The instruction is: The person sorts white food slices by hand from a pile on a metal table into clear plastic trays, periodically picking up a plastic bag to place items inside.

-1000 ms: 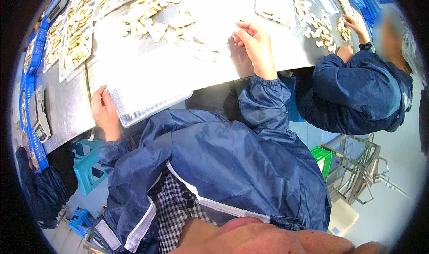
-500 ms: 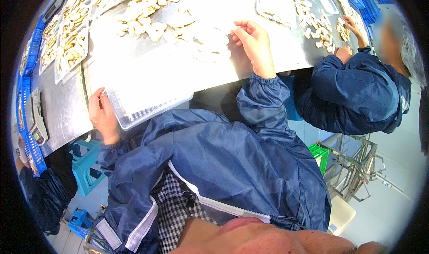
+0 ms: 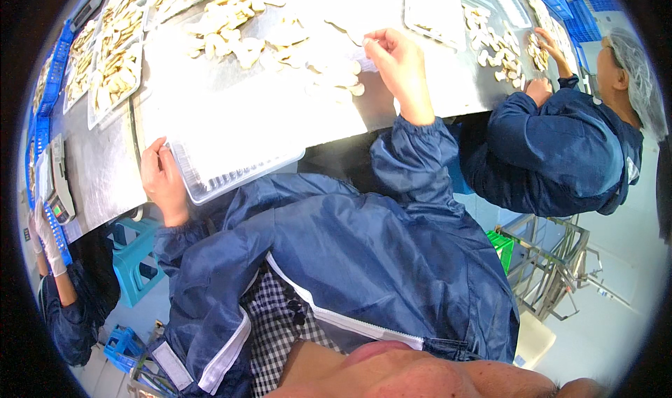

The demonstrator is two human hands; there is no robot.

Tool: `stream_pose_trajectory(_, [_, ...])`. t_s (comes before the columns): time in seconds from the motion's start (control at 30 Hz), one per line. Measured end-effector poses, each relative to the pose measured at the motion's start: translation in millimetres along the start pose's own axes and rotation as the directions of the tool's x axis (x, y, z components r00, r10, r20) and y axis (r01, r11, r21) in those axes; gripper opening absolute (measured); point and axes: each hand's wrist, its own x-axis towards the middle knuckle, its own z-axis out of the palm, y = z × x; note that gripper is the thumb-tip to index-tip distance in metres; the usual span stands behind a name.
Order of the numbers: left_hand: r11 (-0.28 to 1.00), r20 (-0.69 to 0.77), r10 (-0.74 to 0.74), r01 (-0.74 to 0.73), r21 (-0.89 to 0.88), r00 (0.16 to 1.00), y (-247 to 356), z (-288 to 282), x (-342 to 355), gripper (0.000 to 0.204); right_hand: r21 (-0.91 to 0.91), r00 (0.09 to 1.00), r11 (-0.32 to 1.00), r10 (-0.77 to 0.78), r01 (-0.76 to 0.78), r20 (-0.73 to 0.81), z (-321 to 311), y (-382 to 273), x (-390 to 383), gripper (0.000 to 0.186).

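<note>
We hold the clear tray (image 3: 241,173) by its left edge, our left hand (image 3: 165,182) partly curled. Our right hand (image 3: 399,67) bends thumb toward fingers; glare hides whether it pinches anything. Pale slices (image 3: 341,80) lie just left of it, a heap (image 3: 222,28) beyond.

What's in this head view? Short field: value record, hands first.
Left grip: fingers at the left edge of a clear plastic tray
Right grip: over the metal table, fingertips close together; glare hides whether anything is held
Loose: pale slices, possibly mushroom, beyond the tray
Left side: slice-filled trays, digital scale
Right side: co-worker, blue jacket, clear hair net
</note>
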Motion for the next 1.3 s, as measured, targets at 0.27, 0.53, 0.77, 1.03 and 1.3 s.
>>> stream_pose_trajectory(0.27, [1.0, 0.009, -0.003, 0.003, 0.0, 1.0, 2.0, -1.2, 0.8, 0.019, -0.184, 0.941, 0.96, -0.151, 0.213, 0.303, -6.9, -3.8, -27.4, 0.026])
stream_pose_trajectory(0.53, [1.0, 0.005, 0.006, -0.007, 0.023, 1.0, 0.5, -0.7, 1.2, 0.018, -0.056, 0.916, 0.998, 0.029, -0.007, 0.4, -15.3, -5.0, -21.6, 0.021])
stream_pose_trajectory(0.77, [1.0, -0.004, 0.024, -0.024, 0.008, 1.0, 0.3, -0.5, 1.4, 0.019, 0.111, 0.862, 0.986, 0.05, -0.123, 0.504, -26.6, 8.2, -10.5, 0.018])
stream_pose_trajectory(1.03, [1.0, 0.0, 0.018, -0.018, 0.015, 1.0, -5.6, 0.0, -1.3, 0.018, 0.281, 0.932, 0.944, 0.065, -0.173, 0.358, -30.9, -13.8, -1.0, 0.021])
stream_pose_trajectory(1.3, [1.0, 0.016, -0.026, 0.026, -0.001, 1.0, 1.9, 0.4, 1.9, 0.018, -0.056, 0.998, 0.997, -0.053, 0.055, 0.043, -8.6, 21.2, 46.7, 0.027])
